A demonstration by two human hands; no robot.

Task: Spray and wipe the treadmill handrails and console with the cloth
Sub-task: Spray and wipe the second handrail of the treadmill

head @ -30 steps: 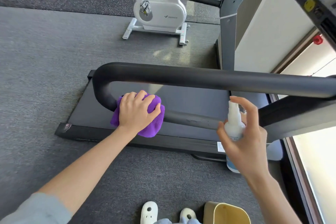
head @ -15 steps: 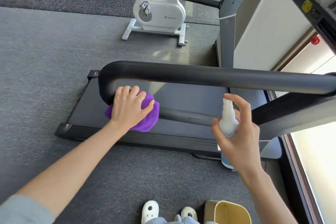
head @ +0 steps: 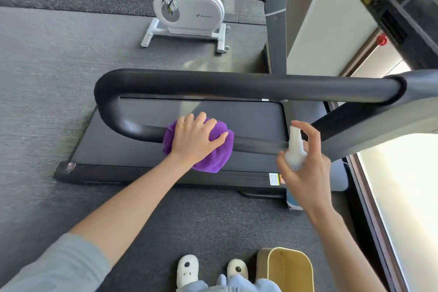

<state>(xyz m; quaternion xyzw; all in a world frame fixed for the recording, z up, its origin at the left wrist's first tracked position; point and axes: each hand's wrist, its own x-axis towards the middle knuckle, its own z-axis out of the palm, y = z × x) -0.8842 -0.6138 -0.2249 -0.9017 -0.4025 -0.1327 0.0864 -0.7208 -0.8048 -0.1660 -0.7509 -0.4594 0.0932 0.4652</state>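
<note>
Nearest the camera, below both arms, stand two white clogs (head: 187, 268) on the dark floor mat, with a yellow bin (head: 288, 268) just beside them on the right.

Up from there, the right hand (head: 305, 168) forms a grip curled round a small white spray bottle (head: 295, 149), held upright with its nozzle at the top and the forefinger arched over the nozzle. The bottle sits just in front of the lower handrail (head: 258, 143), close to where that bar meets the grey upright.

To the left of that grip, the left hand (head: 196, 137) grasps a purple cloth (head: 213, 156), fingers spread and bent over the bunched fabric, pressing it onto the lower handrail. The cloth wraps over the bar and hangs a little below the palm. Left of this grip the bar bends round in a black U and returns as the upper handrail (head: 237, 85), which runs above and beyond both hands.

Under the rails lies the treadmill deck (head: 237, 116), dark and flat.

Beyond the upper rail stands a white exercise bike (head: 187, 9) on the grey floor. At the far right the treadmill console (head: 379, 7) rises out of frame, blurred.
</note>
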